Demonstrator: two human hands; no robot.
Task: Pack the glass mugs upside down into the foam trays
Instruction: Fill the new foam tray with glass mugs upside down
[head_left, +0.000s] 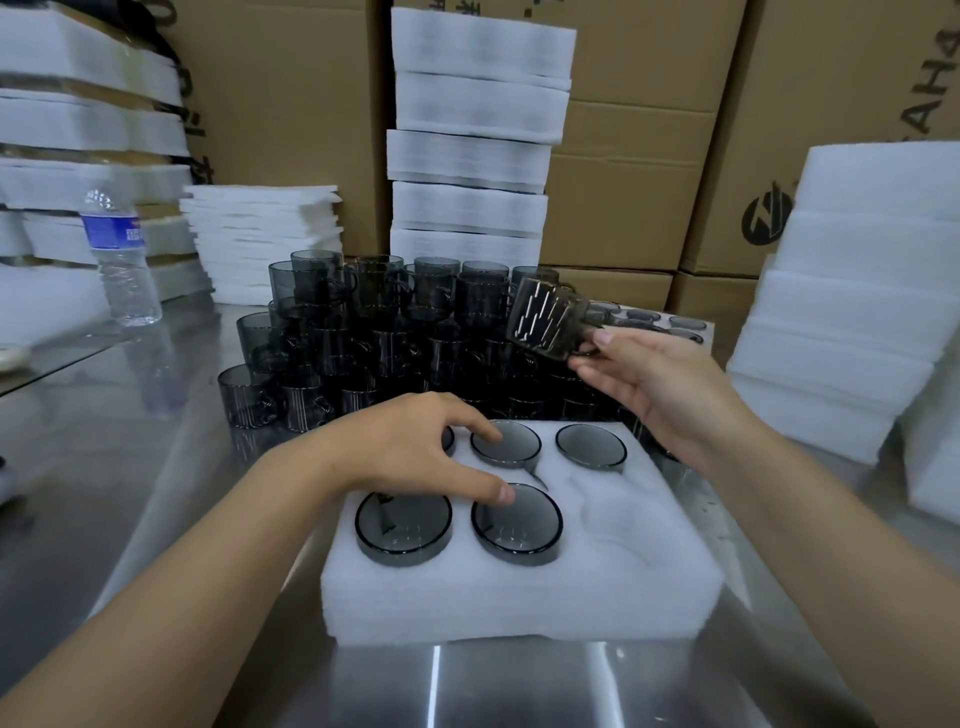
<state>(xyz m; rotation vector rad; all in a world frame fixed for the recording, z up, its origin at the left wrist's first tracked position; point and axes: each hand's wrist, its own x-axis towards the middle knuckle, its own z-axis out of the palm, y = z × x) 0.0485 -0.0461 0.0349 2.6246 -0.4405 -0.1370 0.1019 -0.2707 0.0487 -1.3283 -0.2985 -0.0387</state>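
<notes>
I see a steel worktop (130, 467) with cardboard boxes (634, 156) behind. My left hand (410, 447) lies spread on upturned mugs in the foam tray (519, 587); my right hand (660, 384) pinches a smoky glass mug (545, 322) above the far mug stack (363, 332).

- Left hand (415, 447): palm down, fingers spread, forearm extended in from lower left.
- Right hand (654, 387): raised, palm turned inward, fingers pinched closed around a mug (548, 325).
</notes>
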